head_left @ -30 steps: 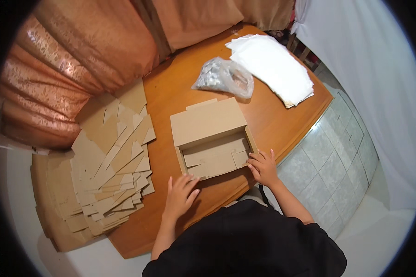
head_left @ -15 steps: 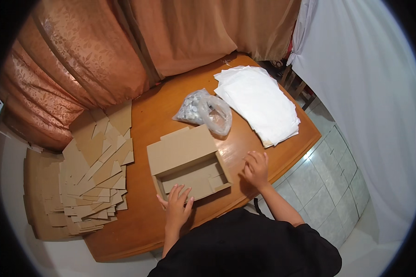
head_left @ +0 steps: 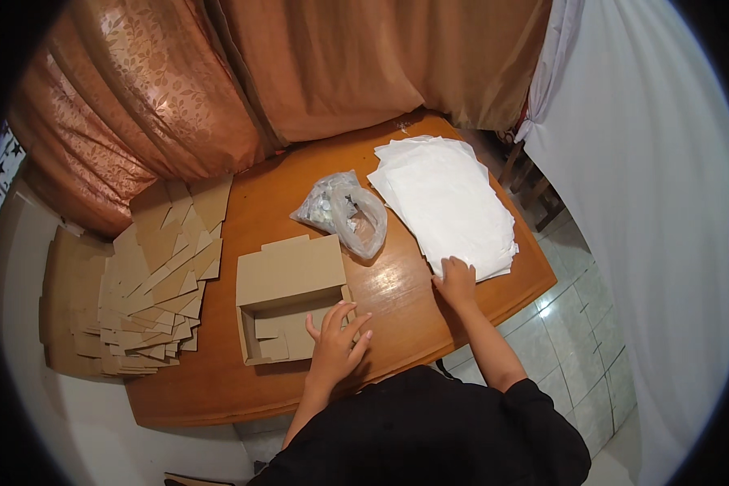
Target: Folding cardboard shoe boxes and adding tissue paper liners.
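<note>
An open cardboard box (head_left: 292,279) stands on the table, its lid raised at the back and its tray toward me. My left hand (head_left: 336,342) hovers by the tray's front right corner, fingers spread and holding nothing; it hides part of that corner. At the near edge of a stack of white paper sheets (head_left: 449,202), my right hand (head_left: 458,283) rests its fingertips on the paper, with the thumb apart at the edge. Behind the box lies a clear plastic bag (head_left: 360,223) with small greyish items inside, too small to name.
Flat cardboard blanks (head_left: 150,283) lie in an overlapping pile at the left. The wooden table (head_left: 251,397) curves along its front edge. Orange-brown curtains (head_left: 316,73) hang behind it, and a white cloth (head_left: 632,162) hangs at the right above a tiled floor (head_left: 535,348).
My right hand has moved from beside the box to the near edge of the paper stack. My left hand has shifted right, from the box's front left to its front right corner.
</note>
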